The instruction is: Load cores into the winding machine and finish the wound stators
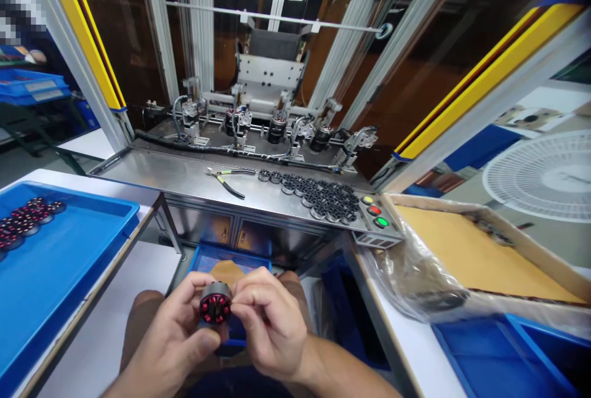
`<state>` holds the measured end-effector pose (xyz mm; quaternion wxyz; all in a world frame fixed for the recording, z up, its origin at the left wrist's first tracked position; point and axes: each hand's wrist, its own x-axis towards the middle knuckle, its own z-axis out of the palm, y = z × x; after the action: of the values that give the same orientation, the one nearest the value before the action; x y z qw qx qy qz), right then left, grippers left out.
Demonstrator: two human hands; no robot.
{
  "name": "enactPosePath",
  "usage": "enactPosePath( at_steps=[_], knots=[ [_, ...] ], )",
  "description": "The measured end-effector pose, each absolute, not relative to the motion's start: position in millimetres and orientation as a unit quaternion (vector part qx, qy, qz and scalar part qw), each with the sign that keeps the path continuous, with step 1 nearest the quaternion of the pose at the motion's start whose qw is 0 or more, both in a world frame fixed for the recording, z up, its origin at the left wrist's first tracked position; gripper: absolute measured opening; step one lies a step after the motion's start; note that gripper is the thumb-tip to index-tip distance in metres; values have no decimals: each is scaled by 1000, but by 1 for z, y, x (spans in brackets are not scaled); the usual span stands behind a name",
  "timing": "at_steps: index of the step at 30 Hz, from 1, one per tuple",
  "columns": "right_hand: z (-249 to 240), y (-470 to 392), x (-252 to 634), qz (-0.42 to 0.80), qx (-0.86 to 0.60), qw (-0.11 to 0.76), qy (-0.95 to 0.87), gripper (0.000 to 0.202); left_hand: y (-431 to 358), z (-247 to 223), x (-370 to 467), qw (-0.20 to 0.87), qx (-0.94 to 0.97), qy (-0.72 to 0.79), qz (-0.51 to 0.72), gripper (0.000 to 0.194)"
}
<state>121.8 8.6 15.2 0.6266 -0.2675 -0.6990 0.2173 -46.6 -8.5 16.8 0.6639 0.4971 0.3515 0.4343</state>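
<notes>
My left hand (pixel 178 339) holds a round dark motor part (pixel 215 303) with red windings, its open face tilted toward me, above my lap. Fingers and thumb of that hand wrap round its left side and underside. Pinched together at the part's right edge are the fingertips of my right hand (pixel 272 321); whatever lies between them is too small to make out. Beyond the hands, on the metal ledge (pixel 184 176), lie pliers (pixel 228 181) with green and black handles and a cluster of dark ring-shaped parts (pixel 323 194).
A machine with several clamps (pixel 277 130) stands behind the ledge. At the left, a blue tray (pixel 92 219) holds red-wound parts. Coloured buttons (pixel 375 210), a plastic-lined box (pixel 443 250), blue bins (pixel 484 349) and a white fan (pixel 545 176) are on the right.
</notes>
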Motion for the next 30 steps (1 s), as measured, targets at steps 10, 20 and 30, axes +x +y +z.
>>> enactPosePath(
  at_steps=[10,20,30],
  knots=[
    [25,9,128,222,-286,610,-705,14,-6,16,-42,738,395,274,473,43],
    [30,10,126,309,-310,602,-667,24,-6,16,-53,607,473,280,574,23],
    [34,8,137,183,-262,580,-749,21,-10,12,-40,745,437,265,428,34]
  ],
)
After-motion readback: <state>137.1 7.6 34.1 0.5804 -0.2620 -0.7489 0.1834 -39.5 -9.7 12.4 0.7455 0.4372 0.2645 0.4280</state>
